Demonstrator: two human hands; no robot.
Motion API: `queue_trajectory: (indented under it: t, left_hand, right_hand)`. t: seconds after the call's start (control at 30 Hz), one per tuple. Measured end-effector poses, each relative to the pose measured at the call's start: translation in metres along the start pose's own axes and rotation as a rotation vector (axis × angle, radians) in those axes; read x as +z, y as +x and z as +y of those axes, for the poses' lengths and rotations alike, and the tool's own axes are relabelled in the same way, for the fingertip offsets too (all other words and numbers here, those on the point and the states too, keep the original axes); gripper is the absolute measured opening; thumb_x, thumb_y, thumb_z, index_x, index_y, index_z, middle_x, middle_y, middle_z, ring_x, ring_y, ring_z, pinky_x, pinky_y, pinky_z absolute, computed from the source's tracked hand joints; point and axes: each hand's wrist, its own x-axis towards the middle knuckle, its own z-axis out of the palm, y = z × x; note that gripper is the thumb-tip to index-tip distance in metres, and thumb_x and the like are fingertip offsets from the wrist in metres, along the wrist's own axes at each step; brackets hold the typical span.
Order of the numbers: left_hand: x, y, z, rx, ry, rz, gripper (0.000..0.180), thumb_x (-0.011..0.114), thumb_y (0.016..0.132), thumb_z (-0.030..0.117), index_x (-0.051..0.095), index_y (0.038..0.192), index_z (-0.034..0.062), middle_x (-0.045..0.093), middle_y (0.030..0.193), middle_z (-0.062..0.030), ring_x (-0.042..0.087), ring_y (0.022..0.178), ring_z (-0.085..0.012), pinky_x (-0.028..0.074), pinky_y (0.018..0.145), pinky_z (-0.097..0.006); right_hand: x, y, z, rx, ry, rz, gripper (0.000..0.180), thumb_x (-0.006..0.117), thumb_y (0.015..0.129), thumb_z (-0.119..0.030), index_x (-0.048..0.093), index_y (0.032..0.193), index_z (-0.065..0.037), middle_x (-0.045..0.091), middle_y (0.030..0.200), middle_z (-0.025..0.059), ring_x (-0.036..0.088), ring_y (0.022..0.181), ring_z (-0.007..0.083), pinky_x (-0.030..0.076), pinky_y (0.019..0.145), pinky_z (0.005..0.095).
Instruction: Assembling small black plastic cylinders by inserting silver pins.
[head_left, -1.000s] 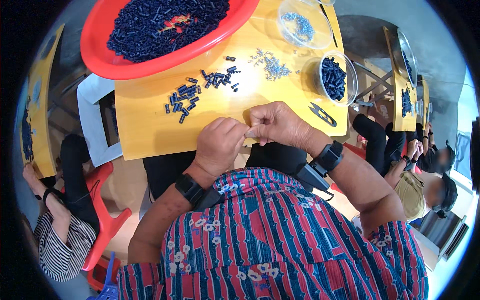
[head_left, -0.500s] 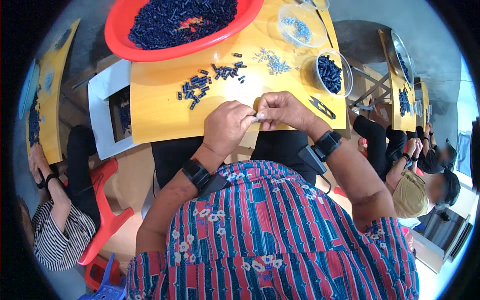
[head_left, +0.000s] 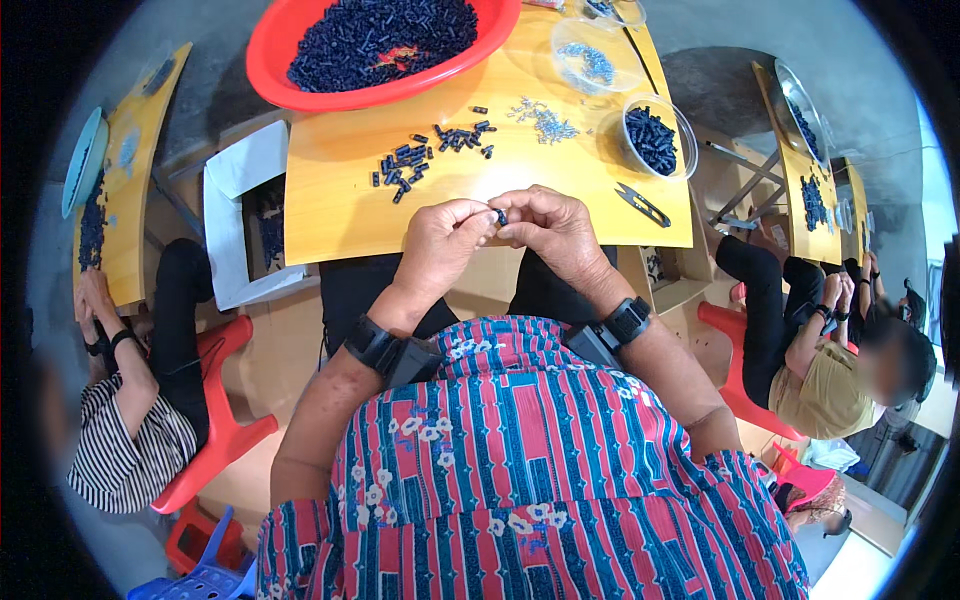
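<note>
Between the fingertips of both my hands, at the table's near edge, is a small dark plastic piece (head_left: 501, 217). My left hand (head_left: 436, 248) pinches it from one side with thumb and forefinger. From the other side my right hand (head_left: 556, 232) has closed thumb and fingers on it. Fingers cover much of the piece. Beyond the hands, loose dark plastic pieces (head_left: 405, 163) are scattered on the yellow table (head_left: 340, 215). A spread of tiny clear pieces (head_left: 546, 123) lies to their right.
A big red basin (head_left: 290, 92) of dark pieces stands at the back left. On the right are a clear tub (head_left: 687, 160) of dark pieces, a shallow clear bowl (head_left: 625, 62) and black thread snips (head_left: 643, 204). An open box (head_left: 225, 240) adjoins the table's left edge. Co-workers sit on both sides.
A dark piece now shows between my fingertips, where a pale bit showed before. My right hand has drawn left with the fingers held differently. The whole view has shifted slightly.
</note>
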Motion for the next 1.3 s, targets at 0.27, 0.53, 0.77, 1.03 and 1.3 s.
queue_trajectory:
  t: [0.27,0.53,0.77,1.03,1.3]
  left_hand:
    - [-0.002,-0.003,0.001,-0.065,-0.069,-0.056,0.022,0.056,0.100,0.015,0.069,0.098,-0.0029,0.066,0.082,-0.0013,0.058,0.073,-0.0058,0.050,0.068,-0.021]
    - [-0.001,-0.001,0.002,-0.053,-0.085,-0.048,0.019,0.057,0.097,0.011,0.069,0.097,-0.0032,0.066,0.079,-0.0019,0.058,0.070,-0.0063,0.051,0.066,-0.022]
    - [-0.001,0.003,0.001,-0.052,-0.063,-0.075,0.018,0.061,0.096,0.013,0.071,0.097,-0.0023,0.065,0.075,-0.0012,0.058,0.068,-0.0058,0.050,0.064,-0.022]
    - [0.001,0.005,-0.002,-0.066,-0.123,-0.085,0.018,0.063,0.095,0.015,0.071,0.097,-0.0012,0.065,0.076,-0.0001,0.058,0.069,-0.0053,0.050,0.063,-0.022]
    - [0.001,0.005,0.001,-0.121,-0.149,-0.102,0.017,0.064,0.097,0.016,0.070,0.100,0.0004,0.067,0.085,0.0009,0.055,0.072,-0.0038,0.047,0.066,-0.020]
  right_hand:
    - [0.001,-0.003,-0.001,0.015,0.091,-0.011,0.026,0.071,0.084,0.004,0.069,0.110,0.001,0.062,0.093,0.0014,0.065,0.089,0.0104,0.055,0.080,0.0248]
    - [0.001,-0.003,0.001,0.027,0.169,-0.022,0.029,0.068,0.086,0.007,0.065,0.114,0.000,0.066,0.097,0.0034,0.067,0.091,0.0127,0.057,0.080,0.0265]
    - [-0.001,-0.001,0.006,0.011,0.158,-0.017,0.029,0.068,0.086,0.006,0.064,0.114,0.000,0.066,0.097,0.0029,0.065,0.089,0.0102,0.056,0.080,0.0257]
    - [-0.003,-0.001,0.009,0.052,0.212,-0.022,0.027,0.070,0.087,0.000,0.065,0.114,-0.004,0.068,0.102,0.0010,0.064,0.088,0.0082,0.055,0.075,0.0234]
    - [-0.002,-0.001,0.012,0.033,0.234,-0.019,0.025,0.071,0.089,-0.003,0.065,0.113,-0.004,0.067,0.101,-0.0002,0.064,0.087,0.0073,0.055,0.074,0.0231]
